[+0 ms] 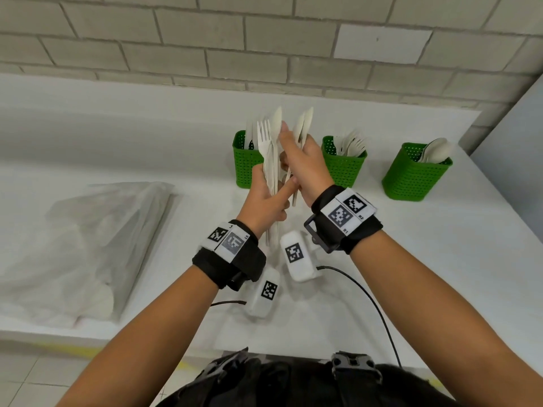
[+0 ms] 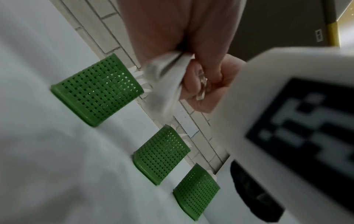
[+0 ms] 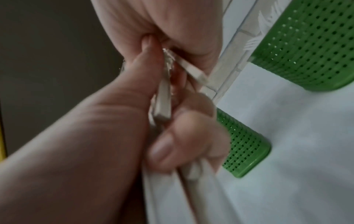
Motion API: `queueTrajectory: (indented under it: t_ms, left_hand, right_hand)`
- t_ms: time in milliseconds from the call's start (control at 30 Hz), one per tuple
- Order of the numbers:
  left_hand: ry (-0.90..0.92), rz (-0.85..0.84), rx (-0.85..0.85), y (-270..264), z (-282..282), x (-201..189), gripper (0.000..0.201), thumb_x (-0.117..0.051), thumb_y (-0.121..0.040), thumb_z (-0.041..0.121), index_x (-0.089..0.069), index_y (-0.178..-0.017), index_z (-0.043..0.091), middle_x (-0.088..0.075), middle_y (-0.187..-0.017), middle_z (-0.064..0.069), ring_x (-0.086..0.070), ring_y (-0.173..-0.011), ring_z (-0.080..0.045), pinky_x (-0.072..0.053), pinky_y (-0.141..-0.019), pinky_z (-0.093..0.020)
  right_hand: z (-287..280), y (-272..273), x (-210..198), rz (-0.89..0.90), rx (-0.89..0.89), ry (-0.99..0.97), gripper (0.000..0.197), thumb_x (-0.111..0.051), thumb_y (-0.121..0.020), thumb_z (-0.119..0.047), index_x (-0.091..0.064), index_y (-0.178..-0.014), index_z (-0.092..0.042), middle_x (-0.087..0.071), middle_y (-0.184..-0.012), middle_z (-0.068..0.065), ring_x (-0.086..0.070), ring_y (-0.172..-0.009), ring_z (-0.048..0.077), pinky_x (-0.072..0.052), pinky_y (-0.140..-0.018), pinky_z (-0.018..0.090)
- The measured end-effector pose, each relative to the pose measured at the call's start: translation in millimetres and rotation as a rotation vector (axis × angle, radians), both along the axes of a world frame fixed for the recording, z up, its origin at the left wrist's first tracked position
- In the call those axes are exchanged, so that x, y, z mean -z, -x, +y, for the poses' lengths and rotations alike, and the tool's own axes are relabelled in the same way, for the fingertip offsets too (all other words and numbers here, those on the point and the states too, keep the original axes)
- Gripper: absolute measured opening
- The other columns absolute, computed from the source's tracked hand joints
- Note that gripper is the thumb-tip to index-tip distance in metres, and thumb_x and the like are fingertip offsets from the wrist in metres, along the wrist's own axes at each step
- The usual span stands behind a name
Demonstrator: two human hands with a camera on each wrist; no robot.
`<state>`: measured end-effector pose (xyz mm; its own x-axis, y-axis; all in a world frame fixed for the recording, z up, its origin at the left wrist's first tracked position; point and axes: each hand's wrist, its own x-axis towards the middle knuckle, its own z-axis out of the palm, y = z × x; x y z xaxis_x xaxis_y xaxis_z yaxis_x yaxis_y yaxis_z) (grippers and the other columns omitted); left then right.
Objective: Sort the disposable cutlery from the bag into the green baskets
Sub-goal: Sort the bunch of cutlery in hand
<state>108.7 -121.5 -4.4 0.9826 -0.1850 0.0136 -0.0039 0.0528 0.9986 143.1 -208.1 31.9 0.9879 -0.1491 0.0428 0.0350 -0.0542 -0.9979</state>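
My left hand (image 1: 269, 198) grips an upright bundle of pale disposable cutlery (image 1: 269, 148) by the handles, with a fork on its near side. Close against it on the right, my right hand (image 1: 296, 163) holds a few pointed, knife-like pieces (image 1: 304, 121), its forefinger raised against the bundle. Both hands hover in front of the left green basket (image 1: 244, 165). The middle basket (image 1: 343, 168) holds forks and the right basket (image 1: 417, 177) holds spoons. The left wrist view shows the gripped handles (image 2: 166, 84) and all three baskets, nearest one (image 2: 95, 89). In the right wrist view, handles (image 3: 162, 100) pass between my fingers.
The clear plastic bag (image 1: 88, 245), with pale cutlery still inside, lies flat on the white counter (image 1: 440, 274) at the left. A brick wall (image 1: 264, 48) runs just behind the baskets. Cables trail from my wrist units near the counter's front edge.
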Motion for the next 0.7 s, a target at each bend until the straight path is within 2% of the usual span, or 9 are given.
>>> queueTrajectory:
  t_ms: [67,167,300,367,433,500,567,633,700]
  left_hand:
    - [-0.026,-0.022,0.017,-1,5,-1,0.031,-0.057,-0.091,0.022,-0.034,-0.112,0.019,-0.045,-0.077,0.001,-0.042,-0.051,-0.004,-0.034,-0.044,-0.018]
    - [-0.065,-0.037,0.043,-3,12,-3,0.034,-0.058,-0.091,0.023,-0.032,-0.112,0.017,-0.045,-0.078,0.001,-0.043,-0.055,-0.007,-0.035,-0.043,-0.018]
    - [-0.130,-0.051,0.058,-7,19,-4,0.035,-0.056,-0.092,0.021,-0.028,-0.114,0.017,-0.045,-0.080,0.001,-0.043,-0.058,-0.011,-0.036,-0.044,-0.020]
    - [-0.180,-0.081,0.083,-8,20,-5,0.036,-0.056,-0.092,0.021,-0.028,-0.115,0.018,-0.045,-0.081,0.002,-0.043,-0.059,-0.011,-0.037,-0.045,-0.021]
    - [-0.173,-0.083,0.109,-10,22,-6,0.034,-0.057,-0.091,0.024,-0.031,-0.111,0.018,-0.045,-0.080,0.002,-0.042,-0.057,-0.010,-0.036,-0.045,-0.022]
    - [-0.140,-0.041,0.148,-14,24,-7,0.036,-0.059,-0.090,0.030,-0.034,-0.112,0.018,-0.042,-0.078,0.003,-0.039,-0.052,-0.008,-0.034,-0.044,-0.021]
    - [-0.099,0.002,0.174,-17,26,-5,0.033,-0.058,-0.089,0.034,-0.036,-0.108,0.018,-0.036,-0.074,0.002,-0.036,-0.046,-0.005,-0.031,-0.041,-0.019]
    - [-0.017,0.043,0.168,-18,25,-2,0.029,-0.054,-0.091,0.036,-0.033,-0.099,0.016,-0.031,-0.072,0.001,-0.028,-0.041,-0.004,-0.025,-0.038,-0.017]
    - [0.055,0.077,0.146,-20,20,-1,0.026,-0.051,-0.093,0.037,-0.033,-0.092,0.018,-0.028,-0.069,0.002,-0.023,-0.043,-0.005,-0.021,-0.037,-0.016]
  right_hand:
    - [3,2,1,0.026,-0.035,-0.043,0.054,-0.061,-0.081,-0.054,-0.063,-0.102,-0.004,-0.069,-0.084,0.007,-0.068,-0.082,0.023,-0.054,-0.084,0.041]
    - [5,5,-1,0.062,-0.060,-0.104,0.052,-0.054,-0.080,-0.064,-0.062,-0.091,-0.014,-0.065,-0.066,-0.005,-0.064,-0.068,0.013,-0.051,-0.070,0.030]
    - [16,5,-2,0.036,-0.019,0.014,0.059,-0.069,-0.072,-0.057,-0.057,-0.111,-0.013,-0.066,-0.099,0.001,-0.063,-0.095,0.015,-0.051,-0.091,0.039]
    - [19,1,-2,-0.003,0.037,0.058,0.047,-0.068,-0.080,-0.046,-0.056,-0.109,-0.011,-0.067,-0.103,0.005,-0.065,-0.095,0.017,-0.052,-0.090,0.040]
    - [19,-1,-6,-0.041,0.087,0.034,0.027,-0.054,-0.093,-0.039,-0.056,-0.096,-0.012,-0.066,-0.087,0.004,-0.065,-0.079,0.014,-0.054,-0.079,0.034]
    - [14,-2,-14,-0.054,0.150,-0.048,0.026,-0.043,-0.098,-0.036,-0.049,-0.081,-0.018,-0.050,-0.063,-0.002,-0.052,-0.054,0.006,-0.047,-0.059,0.026]
    - [2,-6,-22,-0.056,0.217,-0.227,0.026,-0.039,-0.100,-0.035,-0.044,-0.080,-0.019,-0.036,-0.062,-0.003,-0.043,-0.053,0.007,-0.043,-0.054,0.026]
    - [-16,-9,-28,-0.064,0.268,-0.411,0.021,-0.037,-0.101,-0.032,-0.042,-0.084,-0.020,-0.036,-0.062,0.000,-0.045,-0.053,0.011,-0.043,-0.051,0.025]
    - [-36,-10,-25,-0.076,0.313,-0.451,0.022,-0.037,-0.101,-0.028,-0.037,-0.081,-0.019,-0.030,-0.051,-0.004,-0.035,-0.041,0.009,-0.034,-0.044,0.023]
